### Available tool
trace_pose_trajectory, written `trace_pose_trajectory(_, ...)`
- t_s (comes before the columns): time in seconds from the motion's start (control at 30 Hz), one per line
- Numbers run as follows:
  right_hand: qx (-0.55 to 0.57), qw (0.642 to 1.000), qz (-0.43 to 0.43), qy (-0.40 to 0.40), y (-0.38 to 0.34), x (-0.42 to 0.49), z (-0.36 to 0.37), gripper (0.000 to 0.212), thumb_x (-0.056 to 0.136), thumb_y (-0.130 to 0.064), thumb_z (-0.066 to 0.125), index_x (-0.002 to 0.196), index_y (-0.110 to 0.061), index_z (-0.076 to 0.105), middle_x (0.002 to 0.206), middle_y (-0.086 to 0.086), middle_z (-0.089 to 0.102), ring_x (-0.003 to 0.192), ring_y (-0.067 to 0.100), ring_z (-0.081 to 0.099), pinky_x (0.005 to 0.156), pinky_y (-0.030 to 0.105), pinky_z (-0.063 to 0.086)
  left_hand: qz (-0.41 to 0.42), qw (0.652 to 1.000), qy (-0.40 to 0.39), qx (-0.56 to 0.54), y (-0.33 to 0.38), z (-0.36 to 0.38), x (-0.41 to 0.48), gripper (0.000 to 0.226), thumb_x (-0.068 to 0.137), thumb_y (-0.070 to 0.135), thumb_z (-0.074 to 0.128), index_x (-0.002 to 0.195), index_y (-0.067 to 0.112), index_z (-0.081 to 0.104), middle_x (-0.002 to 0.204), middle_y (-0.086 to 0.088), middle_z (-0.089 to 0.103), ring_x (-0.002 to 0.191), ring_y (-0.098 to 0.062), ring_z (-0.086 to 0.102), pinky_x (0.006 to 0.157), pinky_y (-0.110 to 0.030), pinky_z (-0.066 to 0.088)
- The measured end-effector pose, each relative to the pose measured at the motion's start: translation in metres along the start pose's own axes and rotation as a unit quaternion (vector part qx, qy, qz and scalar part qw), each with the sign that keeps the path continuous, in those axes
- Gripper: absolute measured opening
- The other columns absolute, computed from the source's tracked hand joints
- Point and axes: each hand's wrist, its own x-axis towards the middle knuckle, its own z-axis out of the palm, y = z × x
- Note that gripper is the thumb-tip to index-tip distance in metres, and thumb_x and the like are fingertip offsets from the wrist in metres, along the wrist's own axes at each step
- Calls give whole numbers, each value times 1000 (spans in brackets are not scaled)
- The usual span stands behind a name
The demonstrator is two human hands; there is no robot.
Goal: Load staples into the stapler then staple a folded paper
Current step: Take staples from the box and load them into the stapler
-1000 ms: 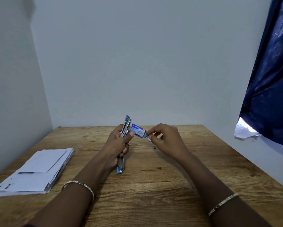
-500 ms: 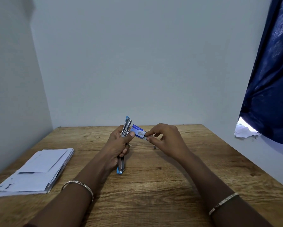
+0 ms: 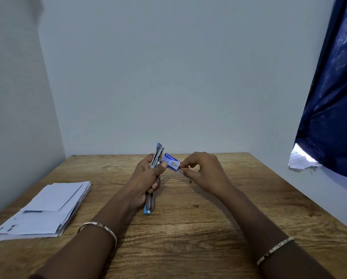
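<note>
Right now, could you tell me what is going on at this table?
A person holds an opened blue stapler upright in the left hand, its lower end on the wooden table. The right hand works at a small blue staple box beside it. A stack of folded papers waits untouched at the left.

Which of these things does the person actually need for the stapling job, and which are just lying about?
Needed for the job:
- stapler, open, gripped by the left hand
- staple box, pinched between the left thumb and the right hand
- stack of folded papers on the table

Just lying about:
- dark blue curtain
- crumpled paper below it
- bracelets on both wrists
</note>
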Motion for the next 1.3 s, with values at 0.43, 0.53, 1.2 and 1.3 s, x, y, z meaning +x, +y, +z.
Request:
trace_pose_trajectory(0.43,123,989,87,-9,-6,-3,5,8,73,-10,83,73,-17,80,92,-7,79,94,12,68,86,35,54,0,1000,6,-4,1,3,-3,5,99,12,58,103,9,56,45,6,50,25,-5,28,31,-13,17)
trace_pose_trajectory(0.53,148,983,109,-14,-7,-4,7,10,75,-12,80,70,-21,78,89,-6,79,95,14,68,88,34,52,-3,1000,10,-4,0,2,-2,5,99,12,58,101,9,56,48,4,49,26,-5,29,31,-13,17)
trace_pose_trajectory(1.2,34,996,68,-36,-6,-7,18,6,93,-19,66,87,-20,66,102,-4,66,97,17,57,87,40,48,-33,998,39,-39,-7,-1,4,3,98,10,60,97,9,57,53,2,53,26,-5,30,28,-13,19)
trace_pose_trajectory(1.3,-29,998,31,-55,-6,-9,17,8,98,-20,59,90,-21,63,104,-7,61,104,18,50,93,44,44,-41,998,35,-38,-8,-2,4,3,98,11,60,99,9,57,51,3,51,26,-5,30,28,-13,18)
